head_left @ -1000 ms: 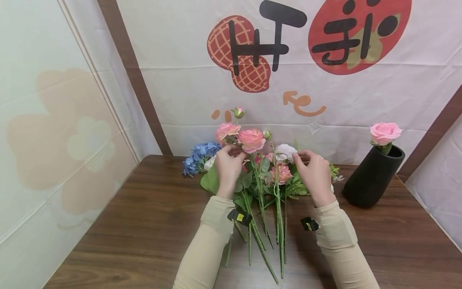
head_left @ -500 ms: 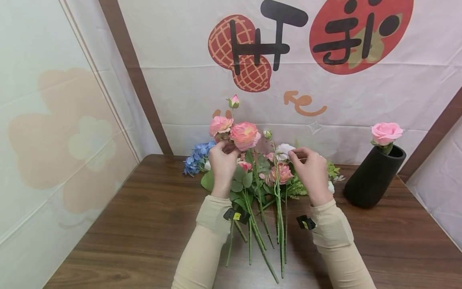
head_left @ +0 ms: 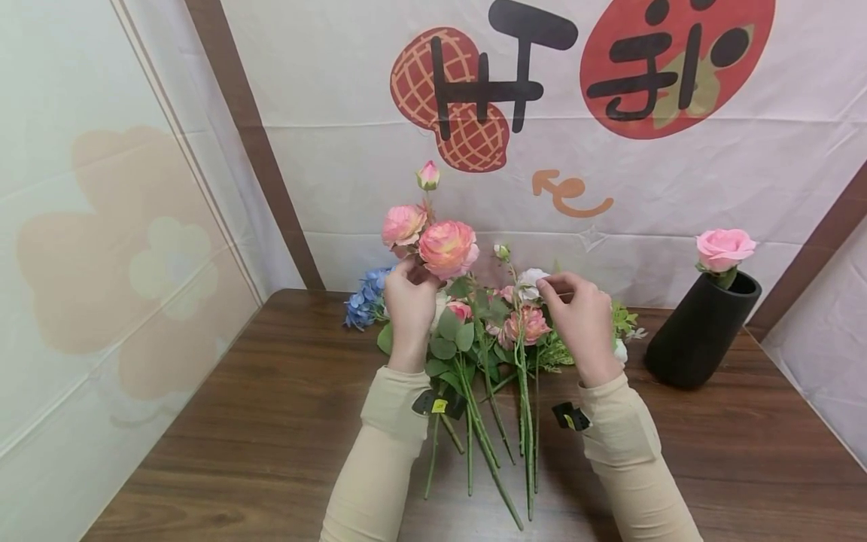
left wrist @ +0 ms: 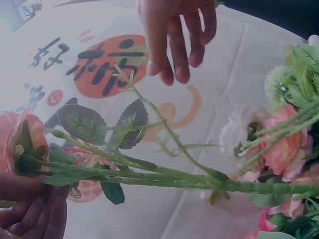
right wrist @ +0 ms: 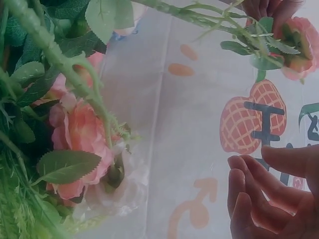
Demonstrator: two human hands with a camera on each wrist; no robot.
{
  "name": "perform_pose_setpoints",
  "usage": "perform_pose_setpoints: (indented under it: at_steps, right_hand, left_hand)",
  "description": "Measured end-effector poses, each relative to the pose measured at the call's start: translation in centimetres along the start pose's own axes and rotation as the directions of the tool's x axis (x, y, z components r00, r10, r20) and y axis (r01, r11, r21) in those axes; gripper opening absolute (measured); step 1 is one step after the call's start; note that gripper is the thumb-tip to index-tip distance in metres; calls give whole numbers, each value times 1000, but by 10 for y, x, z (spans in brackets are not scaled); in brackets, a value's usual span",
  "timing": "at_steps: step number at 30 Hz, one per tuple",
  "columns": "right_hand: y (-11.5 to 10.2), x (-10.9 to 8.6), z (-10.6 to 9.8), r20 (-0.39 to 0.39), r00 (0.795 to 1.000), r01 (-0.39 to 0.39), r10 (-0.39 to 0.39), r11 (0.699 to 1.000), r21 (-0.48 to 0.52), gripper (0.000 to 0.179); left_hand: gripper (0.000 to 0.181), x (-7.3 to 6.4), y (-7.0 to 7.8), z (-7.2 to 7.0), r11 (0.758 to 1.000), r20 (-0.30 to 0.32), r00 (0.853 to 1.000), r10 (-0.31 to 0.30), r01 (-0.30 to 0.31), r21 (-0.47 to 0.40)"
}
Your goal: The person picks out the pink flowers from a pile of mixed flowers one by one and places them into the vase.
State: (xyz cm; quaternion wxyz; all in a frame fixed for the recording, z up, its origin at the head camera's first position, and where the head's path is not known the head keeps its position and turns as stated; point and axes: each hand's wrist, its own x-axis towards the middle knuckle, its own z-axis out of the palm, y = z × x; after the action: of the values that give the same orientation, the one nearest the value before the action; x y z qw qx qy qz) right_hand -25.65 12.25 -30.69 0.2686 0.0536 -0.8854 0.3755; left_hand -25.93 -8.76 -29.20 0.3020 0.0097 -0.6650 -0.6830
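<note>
Black vase (head_left: 701, 331): one pink rose (head_left: 725, 250) already stands in it; the work seems only at its early part
Left hand (head_left: 410, 315): thumb and fingers pinch the pink spray (head_left: 448, 249) just under its blooms; these are lifted above the heap, well apart from the vase (the lower stem end I cannot make out)
Right hand (head_left: 584, 324): fingers loosely curved, holding nothing; near the white bloom (head_left: 531, 284)
Heap (head_left: 528, 325) on the table (head_left: 237, 429): several flowers and greenery; apparently left undone
</note>
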Motion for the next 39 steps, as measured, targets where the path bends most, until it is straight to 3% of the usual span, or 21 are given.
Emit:
perform_pose_setpoints:
  at_steps: [7,13,27,33,39]
  right_hand:
    - [-5,-1,-3,-16,1000,7,-7,1000,24,32]
    - [-10,-4,-7,-46,998,45,-43,998,41,26]
    - [-27,-13,-16,-66,991,128,-120,981,146,25]
    - [-31,-15,-18,-56,987,160,-152,970,185,24]
    - [-35,-18,-19,-54,983,181,-173,961,208,21]
  left_hand:
    - [27,0,12,-6,997,-35,999,39,-41,-63]
    - [30,-2,21,-12,990,-29,998,61,-64,-125]
    - [31,-7,24,-9,953,114,993,-32,65,-297]
    - [28,-14,37,-13,952,80,997,21,5,-306]
    - [26,-19,42,-12,932,109,992,65,-21,-363]
